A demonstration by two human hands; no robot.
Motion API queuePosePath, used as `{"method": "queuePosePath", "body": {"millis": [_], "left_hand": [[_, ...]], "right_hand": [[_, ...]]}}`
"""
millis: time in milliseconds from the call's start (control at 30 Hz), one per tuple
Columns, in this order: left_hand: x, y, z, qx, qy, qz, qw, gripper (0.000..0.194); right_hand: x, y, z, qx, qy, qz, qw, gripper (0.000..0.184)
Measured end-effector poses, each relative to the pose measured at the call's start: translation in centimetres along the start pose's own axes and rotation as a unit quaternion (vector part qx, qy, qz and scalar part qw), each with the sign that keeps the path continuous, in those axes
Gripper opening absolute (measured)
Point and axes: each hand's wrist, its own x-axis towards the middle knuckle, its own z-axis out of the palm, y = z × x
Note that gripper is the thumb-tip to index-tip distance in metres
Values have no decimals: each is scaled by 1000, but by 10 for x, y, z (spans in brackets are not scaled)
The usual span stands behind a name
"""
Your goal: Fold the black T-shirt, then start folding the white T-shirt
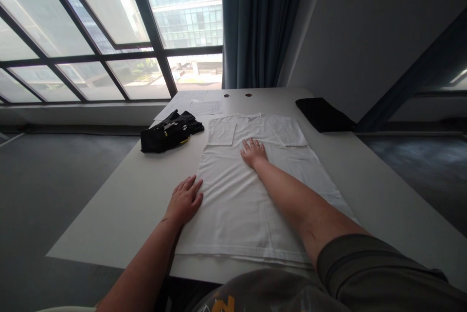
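A white T-shirt (pixel 233 210) lies spread on the white table (pixel 120 210), its hem towards me and its collar at the far end. Both sleeves are folded inward over the body, and faint creases run across the middle. My right hand (pixel 254 153) rests flat on the upper middle of the shirt, fingers spread. At the shirt's left edge, my left hand (pixel 185 199) lies palm down with its fingers apart, the fingertips touching the cloth. Neither hand grips anything.
A black bag-like bundle (pixel 170 132) with yellow trim lies left of the shirt. Behind it are printed sheets of paper (pixel 206 107). A flat black item (pixel 324 113) lies at the far right. Beyond the table hang blue curtains (pixel 259 25) beside large windows (pixel 186 6).
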Motion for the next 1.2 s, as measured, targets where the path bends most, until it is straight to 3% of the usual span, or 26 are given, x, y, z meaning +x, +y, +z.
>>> {"method": "queuePosePath", "body": {"millis": [300,467,667,833,1100,1200], "left_hand": [[0,1,-1,-8,0,4,1000,53],[1,1,0,-11,3,0,1000,52],[1,0,2,-13,10,-3,1000,51],[2,-2,5,-24,14,-9,1000,51],[5,-7,8,-41,25,-7,999,50],[5,-7,9,-35,33,-2,999,49]], "right_hand": [[-1,-2,-4,-1,-15,-5,1000,72],[-21,1,-8,-4,-48,-46,998,71],[-85,6,-5,-11,-37,-126,991,69],[-147,-12,-6,16,-62,-209,976,72],[-226,-62,-9,82,-100,-396,909,79],[-242,-72,-11,107,-111,-450,880,71]]}}
